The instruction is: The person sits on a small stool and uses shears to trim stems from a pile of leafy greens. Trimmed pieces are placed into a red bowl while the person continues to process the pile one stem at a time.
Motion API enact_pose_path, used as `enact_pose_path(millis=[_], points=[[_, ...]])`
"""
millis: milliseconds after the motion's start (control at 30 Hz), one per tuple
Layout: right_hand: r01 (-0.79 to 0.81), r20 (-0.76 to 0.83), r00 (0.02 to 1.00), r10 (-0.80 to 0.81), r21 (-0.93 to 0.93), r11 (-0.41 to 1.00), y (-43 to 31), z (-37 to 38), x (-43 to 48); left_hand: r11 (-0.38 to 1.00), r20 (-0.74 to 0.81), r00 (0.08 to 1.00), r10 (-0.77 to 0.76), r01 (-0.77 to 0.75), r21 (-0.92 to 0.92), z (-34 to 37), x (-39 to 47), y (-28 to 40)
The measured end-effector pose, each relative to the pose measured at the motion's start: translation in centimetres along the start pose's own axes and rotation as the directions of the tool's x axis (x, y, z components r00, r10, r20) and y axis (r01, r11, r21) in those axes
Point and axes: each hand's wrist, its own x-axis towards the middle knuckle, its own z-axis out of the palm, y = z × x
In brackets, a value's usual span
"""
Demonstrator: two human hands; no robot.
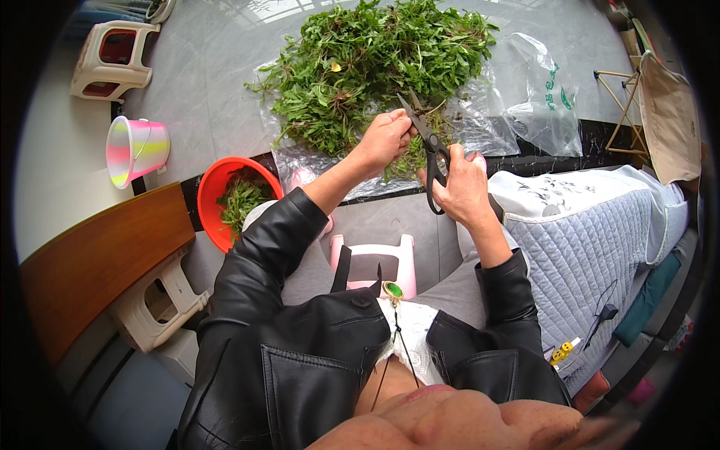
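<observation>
My right hand (464,185) grips the black handles of a pair of scissors (432,143). Their dark blades are parted and point up and away from me. Beside the blades is my left hand (388,138), fingers curled together; whatever may be between them is hidden. Beyond both hands spreads a large heap of leafy green plants (388,50), some with brownish root ends, on clear plastic sheeting (484,121). Smaller trimmings (408,163) lie under my hands at the near side of the heap. Left of my knee, a red plastic basin (209,211) holds some of the greens (244,197).
A pink plastic stool (406,264) stands between my legs. To the left are a pink-and-yellow bucket (152,146), a cream stool (115,59) and a wooden panel (112,259). A quilted sofa cover (574,247) lies close on the right, with a beige folding chair (666,118) beyond.
</observation>
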Motion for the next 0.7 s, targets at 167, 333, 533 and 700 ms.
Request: enact_pose_path(millis=[167, 333, 533, 700], points=[[-0.082, 0.059, 0.995, 0.076, 0.111, 0.990, 0.2, 0.9, -0.1, 0.998, -0.056, 0.997, 0.051, -0.049, 0.035, 0.5, -0.1, -0.3], [-0.177, 0.146, 0.981, 0.127, 0.413, 0.893, 1.3, 2.6, -0.4, 0.997, -0.023, 0.998, 0.051, -0.050, 0.066, 0.2, 0.1, -0.4], [-0.123, 0.054, 0.989, 0.137, 0.816, 0.565, 2.9, 3.0, 0.4, 0.979, 0.242, 0.967, 0.074, -0.024, -0.203, -0.7, -0.2, 1.2], [0.057, -0.137, 0.990, 0.044, 0.652, 0.756, 2.4, 1.6, 0.4, 0.982, 0.344, 0.933, 0.102, -0.038, -0.187, -0.5, -0.5, 1.6]])
